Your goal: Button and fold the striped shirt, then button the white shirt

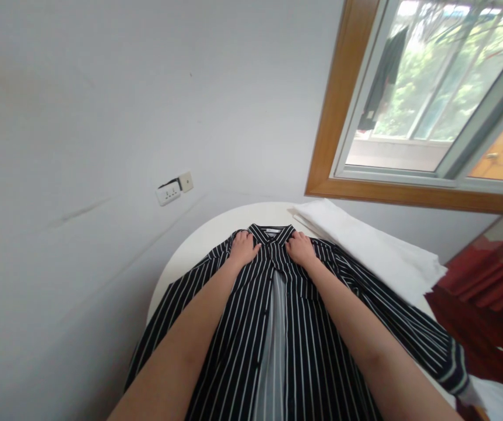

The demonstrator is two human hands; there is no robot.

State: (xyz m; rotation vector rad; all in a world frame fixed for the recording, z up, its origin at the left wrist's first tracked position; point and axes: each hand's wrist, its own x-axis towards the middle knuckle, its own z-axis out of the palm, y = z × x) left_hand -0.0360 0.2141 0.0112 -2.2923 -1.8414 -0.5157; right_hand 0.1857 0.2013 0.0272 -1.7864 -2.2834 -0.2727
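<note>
A black shirt with white stripes (229, 327) lies face up on the round white table (181, 257), its collar at the far side. Its front hangs apart below the upper chest, showing the pale inside of the back. My left hand (243, 248) rests on the shirt's shoulder just left of the collar, thumb spread away from the fingers. On the other side of the collar, my right hand (300, 248) lies on the opposite shoulder, also with its thumb apart. Both palms face down and are hidden.
White folded cloth (365, 245) lies on the table's right side, beside the shirt's sleeve. A wall socket (168, 193) sits on the wall behind. A wood-framed window (413, 93) is at upper right, with red fabric (492, 275) below it.
</note>
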